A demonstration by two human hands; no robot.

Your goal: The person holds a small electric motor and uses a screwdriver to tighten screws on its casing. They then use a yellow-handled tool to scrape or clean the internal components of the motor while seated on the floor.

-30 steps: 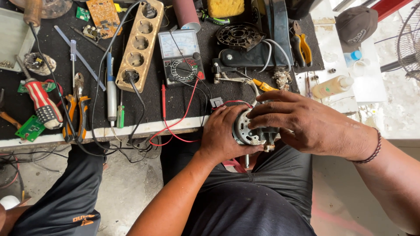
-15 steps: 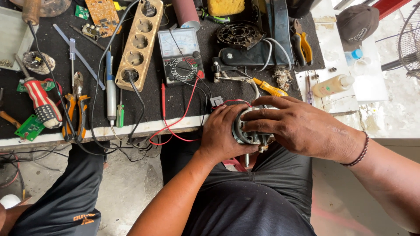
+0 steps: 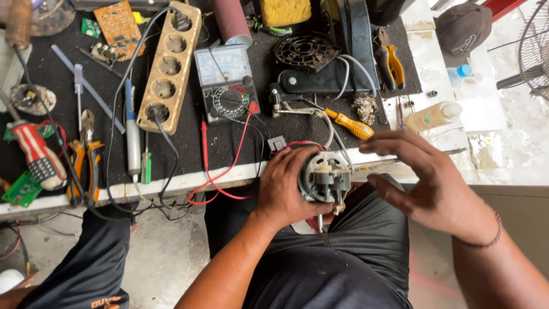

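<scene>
Motor [image 3: 325, 178] partly hidden by left hand [image 3: 286, 186].

We count two hands, left [image 3: 286, 186] at seven o'clock, right [image 3: 429, 183] at five; one fan motor [image 3: 325, 178]; one multimeter [image 3: 227, 83] at twelve; one five-socket power strip [image 3: 169, 63] at eleven; one bottle [image 3: 433, 116] at two.

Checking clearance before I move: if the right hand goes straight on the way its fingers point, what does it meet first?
Probably the small motor held in the left hand; the right hand sits open just beside it, though depth is unclear.
</scene>
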